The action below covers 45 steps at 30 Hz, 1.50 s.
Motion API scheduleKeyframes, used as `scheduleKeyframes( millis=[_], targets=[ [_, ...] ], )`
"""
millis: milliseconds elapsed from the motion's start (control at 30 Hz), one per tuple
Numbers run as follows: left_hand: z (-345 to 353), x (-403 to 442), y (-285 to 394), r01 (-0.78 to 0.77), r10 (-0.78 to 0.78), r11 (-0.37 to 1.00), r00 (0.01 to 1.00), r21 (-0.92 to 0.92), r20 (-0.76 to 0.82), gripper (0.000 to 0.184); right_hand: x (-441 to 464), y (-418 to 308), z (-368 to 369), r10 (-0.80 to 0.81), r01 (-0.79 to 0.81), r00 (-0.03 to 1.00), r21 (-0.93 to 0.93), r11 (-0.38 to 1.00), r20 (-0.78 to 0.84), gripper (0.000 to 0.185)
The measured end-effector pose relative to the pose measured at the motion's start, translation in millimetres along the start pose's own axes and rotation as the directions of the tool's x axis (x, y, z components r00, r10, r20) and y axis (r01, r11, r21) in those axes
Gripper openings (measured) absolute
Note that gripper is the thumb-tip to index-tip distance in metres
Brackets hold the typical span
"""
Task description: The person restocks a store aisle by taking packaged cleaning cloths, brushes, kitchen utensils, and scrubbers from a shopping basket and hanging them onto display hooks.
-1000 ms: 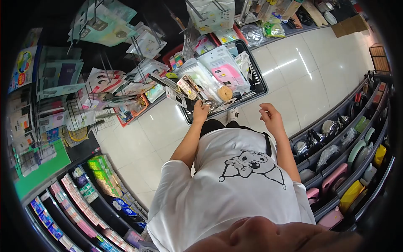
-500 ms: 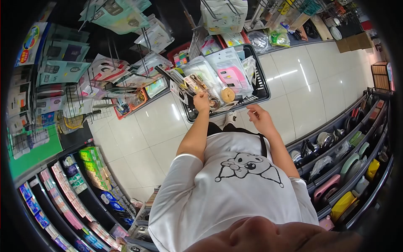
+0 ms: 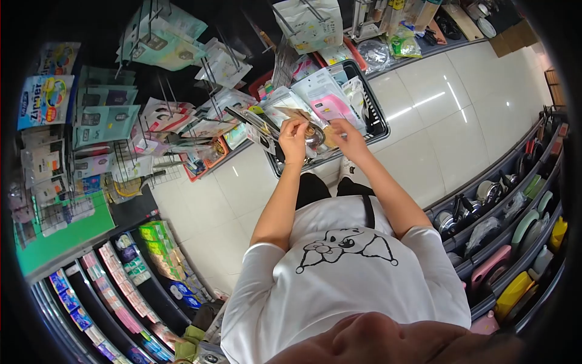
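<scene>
Over the black basket, my left hand pinches a card-backed package. A shiny round metal item shows just to the right of these fingers; whether it belongs to the package I cannot tell. My right hand reaches in from the other side, fingers bent and drawn together against a tan round item that they partly cover. What they grip is hidden. Behind both hands, a clear pouch with a pink item lies in the basket. Long dark-handled packages lean at its left side.
Hanging packets crowd the rack ahead and to the left. Shelves of pans and kitchenware line the right. Small boxed goods fill the shelves at lower left. Orange-red trays stand along the rack's foot, beside the tiled floor.
My right hand has moved left and forward, from beside the basket to the tan round item. My left hand has lifted the card package, and the metal item shows more fully. The view has shifted slightly.
</scene>
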State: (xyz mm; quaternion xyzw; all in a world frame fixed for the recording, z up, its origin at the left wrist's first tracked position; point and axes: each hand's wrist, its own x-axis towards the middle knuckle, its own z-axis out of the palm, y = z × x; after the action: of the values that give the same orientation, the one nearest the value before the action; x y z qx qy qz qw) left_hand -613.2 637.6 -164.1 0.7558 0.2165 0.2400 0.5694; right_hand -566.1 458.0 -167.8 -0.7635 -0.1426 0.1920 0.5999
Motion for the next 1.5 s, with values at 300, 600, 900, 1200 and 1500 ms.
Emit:
scheduleKeyframes(
  millis=[300, 600, 900, 1200, 1500],
  targets=[
    [-6, -21, 103, 0.224, -0.178, 0.929, 0.968, -0.295, 0.176, 0.008, -38, -52, -2, 0.056, -0.116, 0.989, 0.493, 0.862, 0.135, 0.047],
    [-8, -63, 101, 0.397, -0.218, 0.895, 0.788, -0.205, 0.576, 0.037, -177, -67, -37, 0.422, -0.396, 0.887, 0.778, 0.488, 0.187, 0.037],
    [86, -67, 226, 0.359, 0.090, 0.811, 0.703, -0.461, 0.706, 0.051, -240, -64, -129, 0.429, -0.462, 0.877, 0.627, 0.628, 0.217, 0.035],
    [330, -212, 282, 0.579, 0.107, 0.677, 0.533, -0.454, 0.839, 0.035, -370, -5, -356, 0.491, -0.226, 0.821, 0.623, 0.748, -0.292, 0.029],
    [467, -241, 342, 0.527, 0.025, 0.768, 0.543, -0.364, 0.839, 0.036, -368, 18, -496, 0.499, -0.177, 0.839, 0.760, 0.626, -0.216, 0.027]
  ],
)
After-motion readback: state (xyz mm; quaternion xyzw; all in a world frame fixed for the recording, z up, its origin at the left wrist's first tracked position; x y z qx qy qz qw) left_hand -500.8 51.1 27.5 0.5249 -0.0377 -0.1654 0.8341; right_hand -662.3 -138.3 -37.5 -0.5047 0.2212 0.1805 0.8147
